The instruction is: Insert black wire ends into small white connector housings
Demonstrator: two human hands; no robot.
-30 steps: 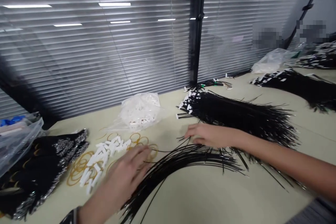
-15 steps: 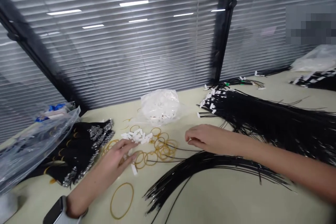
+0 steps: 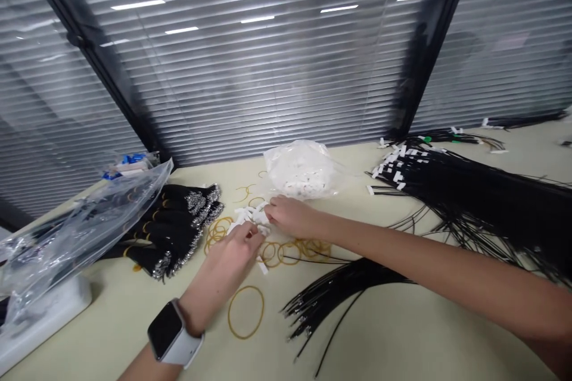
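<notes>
A small pile of white plastic connectors (image 3: 245, 213) lies on the table, with both hands at it. My left hand (image 3: 232, 253), below a smartwatch, is closed with curled fingers at the pile's near side. Whatever its fingertips hold is hidden. My right hand (image 3: 289, 215) reaches across to the pile's right side, its fingers pinched together among the connectors; I cannot make out what is between them. Yellow rubber bands (image 3: 288, 253) lie scattered around, and one larger rubber band (image 3: 245, 312) rests nearer me. A single white connector (image 3: 262, 265) sits just below my left hand.
Behind the pile stands a clear bag of white connectors (image 3: 304, 172). Loose black wires (image 3: 330, 292) lie under my right forearm. A big bundle of wires with white connectors (image 3: 473, 196) is at right. Banded black wire bundles (image 3: 172, 214) and plastic sheeting (image 3: 98, 220) are at left.
My right hand has moved left from above the loose wires to the connector pile. My left hand has closed its fingers beside the pile. The view has shifted left.
</notes>
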